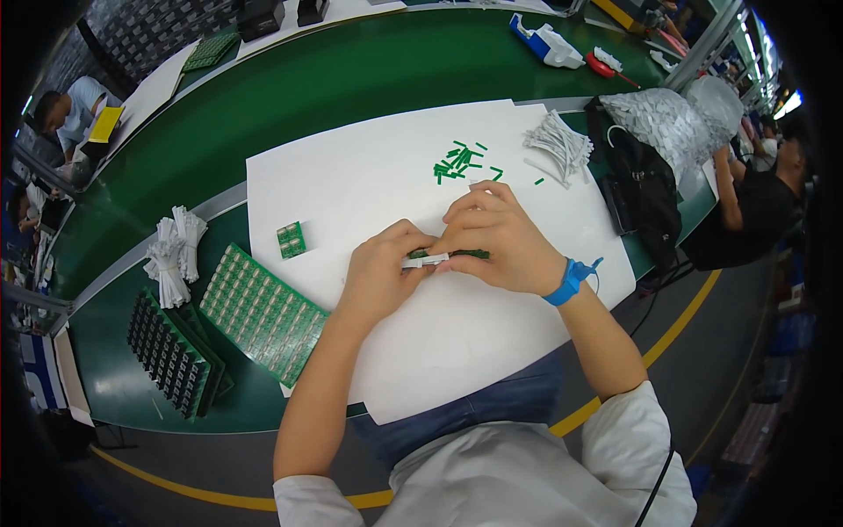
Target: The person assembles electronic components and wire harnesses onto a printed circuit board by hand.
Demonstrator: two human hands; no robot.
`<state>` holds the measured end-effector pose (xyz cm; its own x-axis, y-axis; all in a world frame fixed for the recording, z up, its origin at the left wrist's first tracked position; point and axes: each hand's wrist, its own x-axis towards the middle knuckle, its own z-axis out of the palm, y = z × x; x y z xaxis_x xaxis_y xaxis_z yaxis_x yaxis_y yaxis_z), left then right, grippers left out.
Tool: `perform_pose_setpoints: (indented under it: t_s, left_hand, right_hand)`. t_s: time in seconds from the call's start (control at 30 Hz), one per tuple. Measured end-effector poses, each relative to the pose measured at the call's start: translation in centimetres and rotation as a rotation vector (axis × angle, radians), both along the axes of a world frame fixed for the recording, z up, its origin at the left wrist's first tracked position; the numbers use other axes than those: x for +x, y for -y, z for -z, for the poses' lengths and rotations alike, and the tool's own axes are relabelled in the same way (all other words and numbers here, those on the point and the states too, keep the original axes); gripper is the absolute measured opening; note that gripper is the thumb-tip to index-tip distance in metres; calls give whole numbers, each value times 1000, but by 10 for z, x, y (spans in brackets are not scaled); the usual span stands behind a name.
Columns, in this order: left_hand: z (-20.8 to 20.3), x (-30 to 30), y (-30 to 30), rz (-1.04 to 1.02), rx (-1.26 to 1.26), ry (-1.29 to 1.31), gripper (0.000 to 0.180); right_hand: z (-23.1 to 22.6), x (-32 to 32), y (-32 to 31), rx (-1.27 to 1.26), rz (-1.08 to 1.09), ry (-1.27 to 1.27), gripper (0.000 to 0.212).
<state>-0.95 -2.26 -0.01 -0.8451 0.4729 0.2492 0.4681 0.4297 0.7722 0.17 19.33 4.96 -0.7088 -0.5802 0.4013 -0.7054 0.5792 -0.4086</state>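
Both of my hands meet over the white sheet (325,202). My left hand (382,268) is closed, its fingertips pinching a small white strip-shaped piece (426,261). Bent over from the right, my right hand (505,237) has its fingers closed on a narrow green circuit board strip (471,254) right beside the white piece. How the two pieces join is hidden by my fingers. Beyond my hands lies a loose scatter of small green strips (458,162). A blue wristband (572,281) is around my right wrist.
A small green circuit board (291,240) and a large green circuit board panel (263,312) lie left. Stacked boards with black parts (169,356) and white cable bundles (174,255) are farther left. White cables (560,145), a black bag (645,184) and a clear plastic bag (667,123) sit right.
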Motion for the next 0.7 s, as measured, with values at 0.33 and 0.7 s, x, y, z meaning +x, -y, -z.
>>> perform_pose_setpoints:
  t_s: [0.33,0.7]
  left_hand:
    - [-4,-1,1,18,-6,13,21]
    - [-7,4,-2,-42,26,34,27]
  right_hand:
    - [-9,1,-8,-585,16,389,16]
    - [-33,17,-7,-1228,-339,849,25]
